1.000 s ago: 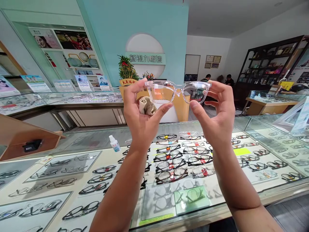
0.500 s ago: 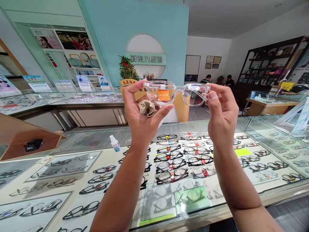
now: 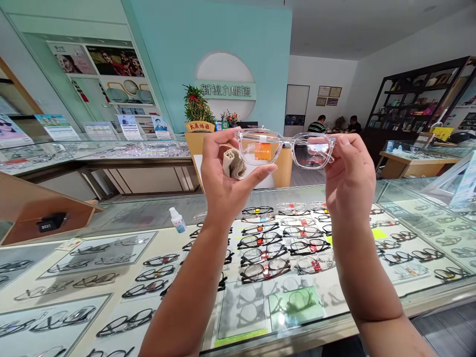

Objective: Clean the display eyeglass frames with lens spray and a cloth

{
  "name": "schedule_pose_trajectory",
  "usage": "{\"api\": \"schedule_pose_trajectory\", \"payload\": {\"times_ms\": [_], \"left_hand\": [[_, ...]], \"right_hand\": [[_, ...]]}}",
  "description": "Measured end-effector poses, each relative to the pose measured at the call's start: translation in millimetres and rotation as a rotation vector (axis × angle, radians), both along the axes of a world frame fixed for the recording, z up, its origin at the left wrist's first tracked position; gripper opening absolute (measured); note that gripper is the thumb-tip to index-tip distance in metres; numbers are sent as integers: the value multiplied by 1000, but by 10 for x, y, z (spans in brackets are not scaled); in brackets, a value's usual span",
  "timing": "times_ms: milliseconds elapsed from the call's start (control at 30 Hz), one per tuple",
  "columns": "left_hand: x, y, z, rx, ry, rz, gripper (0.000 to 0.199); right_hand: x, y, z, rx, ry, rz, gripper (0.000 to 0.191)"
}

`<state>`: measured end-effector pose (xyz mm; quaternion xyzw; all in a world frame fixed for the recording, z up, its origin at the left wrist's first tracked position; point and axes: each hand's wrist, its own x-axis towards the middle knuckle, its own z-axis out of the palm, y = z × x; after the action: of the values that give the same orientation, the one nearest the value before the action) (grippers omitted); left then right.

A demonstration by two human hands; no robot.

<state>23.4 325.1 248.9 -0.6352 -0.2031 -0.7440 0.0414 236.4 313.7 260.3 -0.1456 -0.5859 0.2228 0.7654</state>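
Raised above the glass counter is a pair of clear-framed eyeglasses [image 3: 285, 143], held by its two outer ends. An orange label [image 3: 263, 151] shows on the lens at the left. My left hand [image 3: 226, 183] pinches the left end of the frame and also keeps a folded beige cloth [image 3: 234, 164] tucked against the palm. At the other end, my right hand [image 3: 351, 171] grips the frame near the hinge with thumb and fingers.
Under the glass counter [image 3: 245, 342] lie rows of eyeglasses [image 3: 266, 270]. A white spray bottle [image 3: 177, 220] stands on the counter, left of my left forearm. A brown wooden panel [image 3: 40, 210] juts in at left. Two people [image 3: 317, 125] are in the background.
Both hands have shifted slightly to the right with the eyeglasses, which now sit a little lower. More of the folded cloth shows in the left palm.
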Motion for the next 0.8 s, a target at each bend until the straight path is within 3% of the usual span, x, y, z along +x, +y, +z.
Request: {"api": "schedule_pose_trajectory", "payload": {"times_ms": [133,300,433,633,800], "left_hand": [[54,-127,23,-91,-19,-42,75],[121,-199,60,-240,-88,-198,75],[161,-174,85,-396,-191,-460,70],[170,-180,97,-788,-195,-885,63],[192,-148,49,-986,-126,-1126,58]], "right_hand": [[28,48,4,-30,-41,-34,20],[46,71,1,-26,-105,-88,33],[65,41,5,34,-123,-41,46],[-21,45,-38,168,-262,5,25],[-72,25,-66,240,-360,-55,17]]}}
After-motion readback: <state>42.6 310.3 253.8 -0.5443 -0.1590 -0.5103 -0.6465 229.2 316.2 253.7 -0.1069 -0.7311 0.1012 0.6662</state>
